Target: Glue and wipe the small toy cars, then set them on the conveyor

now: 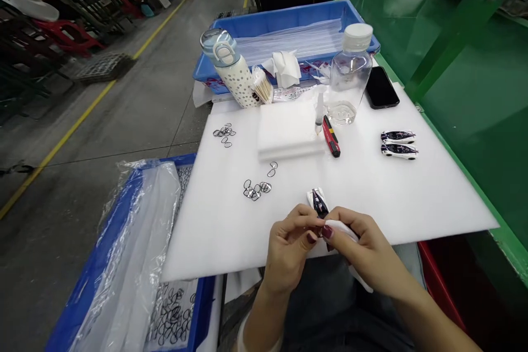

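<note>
Both bare forearms rise from the near edge of the desk (371, 192) and converge just above that edge. The left hand (289, 245) curls, thumb and forefinger pinched in a closed grip. The right hand (363, 250) meets it fingertip to fingertip, fingers bent, also closed.

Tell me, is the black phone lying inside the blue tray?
No, the black phone lies on the white foam sheet, beside the clear bottle and outside the blue tray.
</note>
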Demonstrator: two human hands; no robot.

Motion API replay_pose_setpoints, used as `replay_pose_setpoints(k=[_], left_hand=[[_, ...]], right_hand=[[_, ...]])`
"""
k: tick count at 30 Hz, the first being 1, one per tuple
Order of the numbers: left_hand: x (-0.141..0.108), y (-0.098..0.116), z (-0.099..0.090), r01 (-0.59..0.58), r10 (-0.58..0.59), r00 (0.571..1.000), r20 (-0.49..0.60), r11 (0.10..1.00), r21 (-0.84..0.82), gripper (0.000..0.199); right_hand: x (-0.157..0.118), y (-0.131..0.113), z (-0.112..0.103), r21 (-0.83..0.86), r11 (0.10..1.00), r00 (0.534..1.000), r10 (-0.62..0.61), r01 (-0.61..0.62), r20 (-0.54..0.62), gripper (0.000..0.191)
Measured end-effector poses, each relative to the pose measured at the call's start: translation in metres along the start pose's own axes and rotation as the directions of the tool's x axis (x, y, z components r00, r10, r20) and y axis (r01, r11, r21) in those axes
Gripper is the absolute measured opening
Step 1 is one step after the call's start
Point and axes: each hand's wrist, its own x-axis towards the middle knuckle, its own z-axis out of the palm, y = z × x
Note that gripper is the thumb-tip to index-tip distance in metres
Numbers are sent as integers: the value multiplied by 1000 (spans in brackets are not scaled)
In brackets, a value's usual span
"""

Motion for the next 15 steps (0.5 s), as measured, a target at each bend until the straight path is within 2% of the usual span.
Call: replay_pose_setpoints(k=[2, 3, 5, 6, 8, 11, 13, 15], left_hand=[[1, 2, 0, 45, -49, 998, -49, 995, -85, 22], [2, 3, 0, 61, -69, 996, -65, 992, -115, 25], [2, 3, -1, 77, -89, 993, -83, 987, -144, 28], [2, 3, -1, 78, -92, 992, -89, 986, -150, 30], [1, 2, -2, 78, -96, 990, -106, 983, -166, 31], [0, 1, -1, 75, -100, 986, -134, 981, -181, 28], [0, 2, 1, 71, -99, 984, -151, 981, -182, 27], [0, 2, 3, 64, -93, 982, -166, 983, -175, 28]], right_hand=[[2, -1, -1, -89, 989, 986, -125, 116, -108, 22], [3, -1, -1, -167, 965, 958, -232, 204, -172, 18], [5, -2, -1, -347, 854, 851, -476, 388, -222, 9], [6, -2, 0, -426, 775, 790, -582, 467, -193, 10], [8, -1, 5, -549, 609, 691, -719, 572, -78, 19], [9, -1, 10, -694, 376, 590, -802, 614, 88, 19], [7, -3, 9, -733, 250, 548, -813, 632, 195, 18], [4, -8, 3, -748, 196, 553, -791, 634, 262, 18]])
